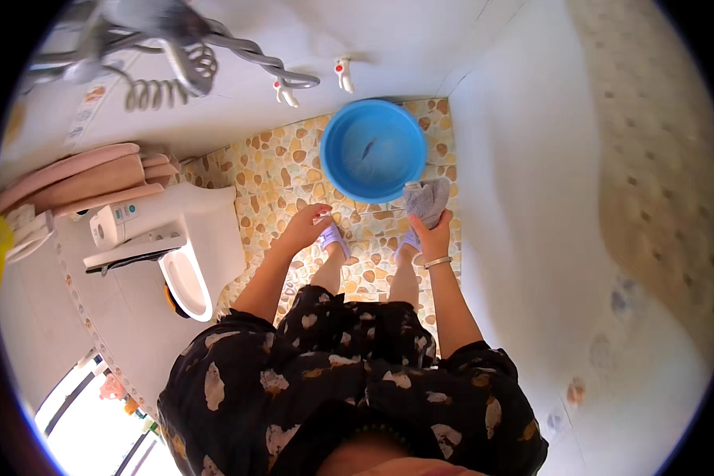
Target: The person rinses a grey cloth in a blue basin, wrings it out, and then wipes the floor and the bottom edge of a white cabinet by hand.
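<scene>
My right hand [433, 233] grips a grey cloth [426, 201] with a fuzzy, towel-like surface. The cloth is bunched and hangs beyond my fingers, by the near right rim of a round blue plastic basin [331, 174]. Clear liquid, probably water, seems to lie in the basin, with a small dark streak showing there that I cannot identify. My left hand [307, 228] is held to the left, nearer to me than the basin, its fingers curled and nothing visible in them. Below my hands are my feet in light purple slippers [335, 238].
Two white taps [344, 75] with red marks jut from the far wall, beside grey coiled hoses [244, 50]. Pink towels [89, 178] hang at left above a white fixture [214, 220]. A white wall [511, 208] rises close on the right. Pebble-patterned tiles [273, 172] cover the floor.
</scene>
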The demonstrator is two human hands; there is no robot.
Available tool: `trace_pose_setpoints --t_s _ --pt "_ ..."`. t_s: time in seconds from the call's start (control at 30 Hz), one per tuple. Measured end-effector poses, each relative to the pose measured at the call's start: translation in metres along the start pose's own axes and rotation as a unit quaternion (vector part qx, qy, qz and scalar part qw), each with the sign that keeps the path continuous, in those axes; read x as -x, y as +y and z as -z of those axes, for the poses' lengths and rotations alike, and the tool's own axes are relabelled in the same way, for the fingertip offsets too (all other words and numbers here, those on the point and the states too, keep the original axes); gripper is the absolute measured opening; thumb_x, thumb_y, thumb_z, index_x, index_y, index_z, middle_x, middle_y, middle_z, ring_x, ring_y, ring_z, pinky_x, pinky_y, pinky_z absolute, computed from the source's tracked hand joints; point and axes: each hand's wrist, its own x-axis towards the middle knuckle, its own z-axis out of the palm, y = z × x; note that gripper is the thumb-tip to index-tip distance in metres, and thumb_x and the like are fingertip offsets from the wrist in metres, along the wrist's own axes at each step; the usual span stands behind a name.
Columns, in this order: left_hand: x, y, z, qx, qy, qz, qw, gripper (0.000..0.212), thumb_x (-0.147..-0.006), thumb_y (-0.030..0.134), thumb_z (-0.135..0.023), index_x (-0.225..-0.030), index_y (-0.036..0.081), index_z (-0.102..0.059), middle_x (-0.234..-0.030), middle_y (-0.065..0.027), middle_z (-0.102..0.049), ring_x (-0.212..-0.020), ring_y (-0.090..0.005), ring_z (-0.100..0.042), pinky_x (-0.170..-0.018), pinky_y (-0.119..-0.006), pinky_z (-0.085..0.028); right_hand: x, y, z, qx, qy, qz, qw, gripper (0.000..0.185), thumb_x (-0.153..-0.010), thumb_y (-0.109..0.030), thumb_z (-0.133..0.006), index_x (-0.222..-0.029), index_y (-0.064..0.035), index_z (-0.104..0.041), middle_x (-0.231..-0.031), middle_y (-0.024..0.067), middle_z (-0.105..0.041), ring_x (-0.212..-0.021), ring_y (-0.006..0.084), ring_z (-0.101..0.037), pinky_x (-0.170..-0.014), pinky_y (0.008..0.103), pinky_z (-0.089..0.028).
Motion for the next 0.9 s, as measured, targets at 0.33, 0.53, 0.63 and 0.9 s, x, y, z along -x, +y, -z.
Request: trace_pose_setpoints --t_s 0.33,0.53,0.63,0.9 --pt "0.081 0.158 0.113 -0.121 -0.078 -0.216 0.966 0.044 -0.084 0.025 -0.058 -0.123 0.008 -0.049 -0.122 -0.0116 -0.053 -0.112 -0.0264 -0.049 -0.093 -0.036 -0.04 0.098 -0.114 0.08 0.205 0.074 0.038 0.975 0.076 -0.063 -0.036 -0.077 -0.114 0.0034 -0.039 -0.105 0.0228 -0.058 -0.096 0.0289 -0.059 -0.081 0.0354 -0.047" --pt "0.069 0.106 0.16 0.443 -0.286 -0.112 0.842 0.056 -0.086 0.039 -0.051 -0.131 0.007 -0.039 -0.12 -0.0139 -0.054 -0.11 -0.0246 -0.052 -0.089 -0.036 -0.042 0.212 -0.072 0.135 0.265 0.22 -0.03 0.938 0.077 -0.066 -0.044 -0.073 -0.116 0.0044 -0.04 -0.106 0.0223 -0.057 -0.093 0.0307 -0.06 -0.08 0.0363 -0.048" --pt "0.037 0.062 0.15 -0.387 -0.078 -0.115 0.911 0.06 -0.084 0.046 -0.052 -0.132 0.012 -0.04 -0.116 -0.0117 -0.057 -0.103 -0.0229 -0.057 -0.079 -0.034 -0.045 0.317 0.02 0.161 -0.455 0.181 -0.165 0.856 0.066 -0.078 -0.041 -0.062 -0.128 -0.0067 -0.037 -0.113 0.0173 -0.056 -0.099 0.0319 -0.056 -0.075 0.0473 -0.049" --pt "0.087 0.152 0.124 -0.285 -0.312 -0.284 0.861 0.052 -0.078 0.034 -0.062 -0.122 0.007 -0.051 -0.114 -0.0169 -0.057 -0.102 -0.0312 -0.055 -0.088 -0.04 -0.042 0.651 0.231 0.035 0.017 0.466 -0.546 0.696 0.067 -0.064 -0.047 -0.066 -0.116 -0.007 -0.057 -0.12 0.0166 -0.054 -0.106 0.0278 -0.056 -0.086 0.0368 -0.045"
